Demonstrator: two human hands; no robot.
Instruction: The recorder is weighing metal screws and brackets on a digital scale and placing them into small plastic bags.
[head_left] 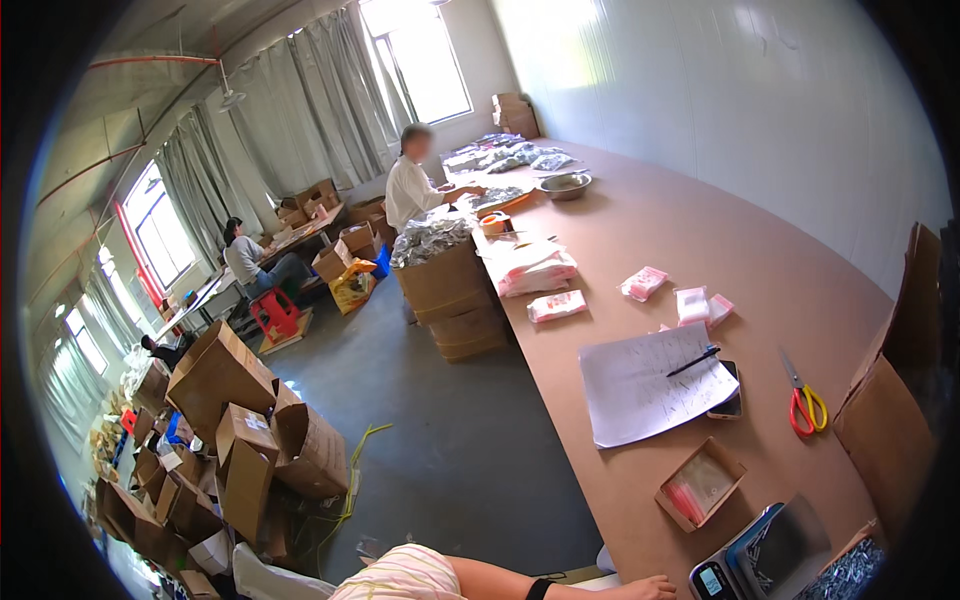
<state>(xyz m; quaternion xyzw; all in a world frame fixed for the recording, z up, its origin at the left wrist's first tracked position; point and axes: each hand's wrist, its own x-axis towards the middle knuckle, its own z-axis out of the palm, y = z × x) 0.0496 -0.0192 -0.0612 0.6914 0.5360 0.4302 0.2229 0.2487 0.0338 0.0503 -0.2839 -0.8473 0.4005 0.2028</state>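
Observation:
My left hand is at the lower edge, beside the table's near edge and left of a digital scale. Its back and knuckles show. The picture's edge cuts off the rest, so whether it holds anything is hidden. A striped sleeve covers the upper arm, and a black band circles the forearm. On the scale rests a blue-rimmed tray with small dark metal pieces at one end. Further right, a box holds many shiny metal pieces. My right hand is out of view.
A small carton of clear bags, a written sheet with a pen, a phone and scissors lie on the table. Beyond, a person works near a metal bowl. Cartons crowd the floor left.

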